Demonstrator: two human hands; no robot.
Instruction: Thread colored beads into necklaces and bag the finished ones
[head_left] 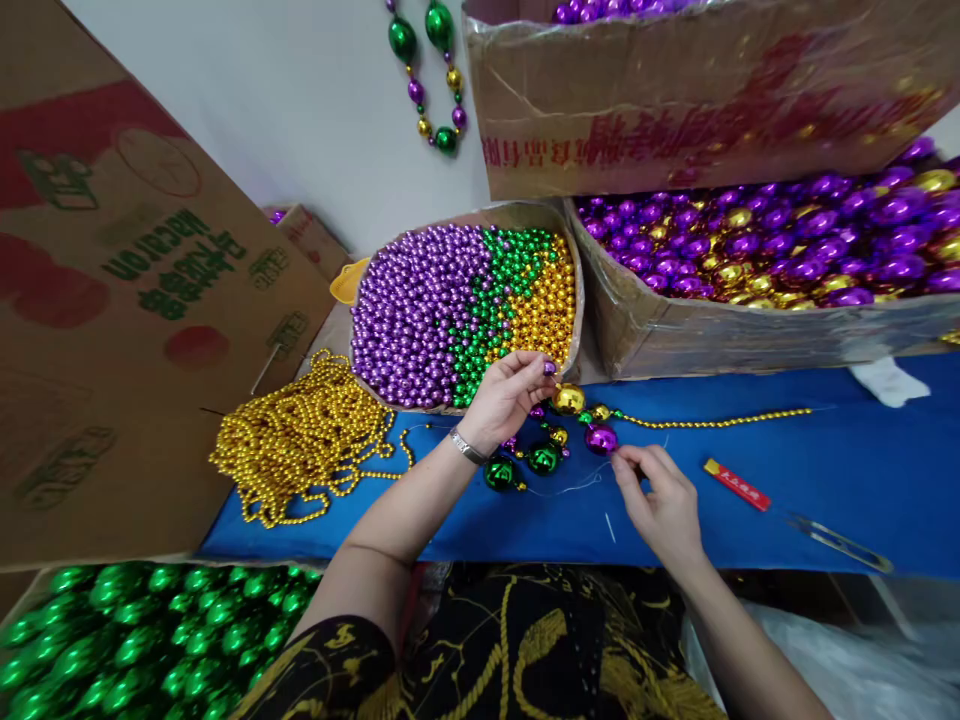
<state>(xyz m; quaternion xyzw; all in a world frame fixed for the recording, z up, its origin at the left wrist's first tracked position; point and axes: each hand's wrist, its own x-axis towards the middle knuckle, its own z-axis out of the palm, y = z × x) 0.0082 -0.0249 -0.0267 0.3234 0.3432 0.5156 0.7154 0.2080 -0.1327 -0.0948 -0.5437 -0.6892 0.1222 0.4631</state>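
A small purple bead [550, 368] is pinched between the fingertips of my left hand [508, 398], at the front edge of a box of small beads [420, 310] sorted purple, green and gold. My right hand [661, 500] is closed at the fingertips on a thin thread [574, 488], right beside a large purple bead [601, 438]. Between the hands lies a partly strung length with a large gold bead [568, 399], large green beads [543, 458] and smaller ones. A strand of tiny gold beads [712, 421] stretches right from it. My left fingers partly cover the string.
A heap of gold bead chain [300, 440] lies left on the blue tabletop [465, 520]. Thread snips [840, 542] and a red-yellow blade-like piece [739, 485] lie right. Cartons of purple-gold beads [787, 235] and green beads [150, 630] flank the work. A finished-looking necklace [416, 90] hangs on the wall.
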